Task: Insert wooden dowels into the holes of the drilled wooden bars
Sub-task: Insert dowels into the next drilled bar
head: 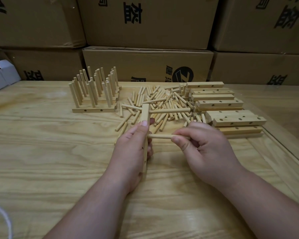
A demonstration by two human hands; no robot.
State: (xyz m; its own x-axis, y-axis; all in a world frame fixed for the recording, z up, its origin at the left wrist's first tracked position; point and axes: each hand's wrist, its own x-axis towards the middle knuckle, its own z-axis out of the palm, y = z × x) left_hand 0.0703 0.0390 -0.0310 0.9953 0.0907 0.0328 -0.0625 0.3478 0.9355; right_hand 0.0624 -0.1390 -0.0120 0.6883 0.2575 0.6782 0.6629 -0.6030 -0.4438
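- The left hand [133,145] gripped a drilled bar [144,118] upright above the table [41,152].
- Right-hand fingers [177,140] pinched a dowel [160,136] at the bar's hole.
- Light, stiff wood; best held near its free end, probably.
- Cardboard boxes [145,64] stood stacked behind.

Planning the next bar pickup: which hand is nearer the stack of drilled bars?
Right. The right hand pinches a dowel just before the stack of drilled bars; the left hand grips a bar farther left.
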